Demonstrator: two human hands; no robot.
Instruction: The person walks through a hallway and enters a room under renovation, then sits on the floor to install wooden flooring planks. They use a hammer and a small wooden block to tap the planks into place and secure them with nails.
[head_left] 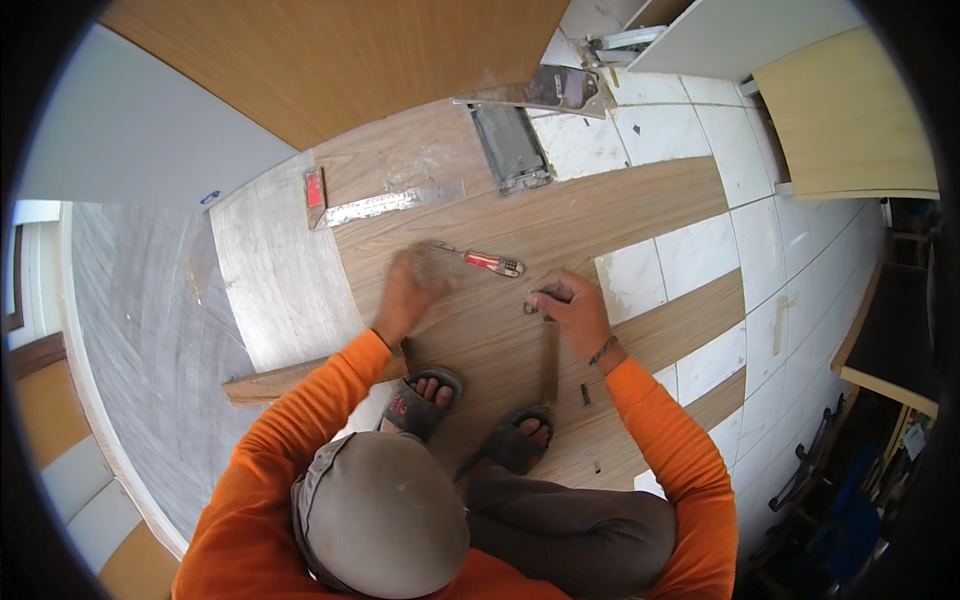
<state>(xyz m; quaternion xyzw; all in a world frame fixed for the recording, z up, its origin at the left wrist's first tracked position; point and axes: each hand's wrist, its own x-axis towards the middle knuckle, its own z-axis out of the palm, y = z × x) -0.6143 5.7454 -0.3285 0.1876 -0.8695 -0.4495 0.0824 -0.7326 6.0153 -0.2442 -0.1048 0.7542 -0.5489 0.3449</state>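
Note:
My left hand (405, 298) hovers above the wood-look floor, its fingers smeared by motion. Just beyond it lies a screwdriver (493, 264) with a red, white and dark patterned handle; its shaft points toward that hand, and I cannot tell whether they touch. Over to the right, my right hand (575, 305) is closed in a pinch on a small dark piece (535, 303), too small to name. Beyond the left hand rests a try square with a metal blade (395, 203) and a red-marked stock (315, 190).
A grey tray-like case (510, 148) lies ahead, below a handsaw (562, 92). A wooden strip (268, 383) is by my left forearm. Large wood-faced panels (340, 55) stand at the far side. White tiles (705, 255) and wood-look planks alternate on the right. My sandalled feet (432, 392) are close by.

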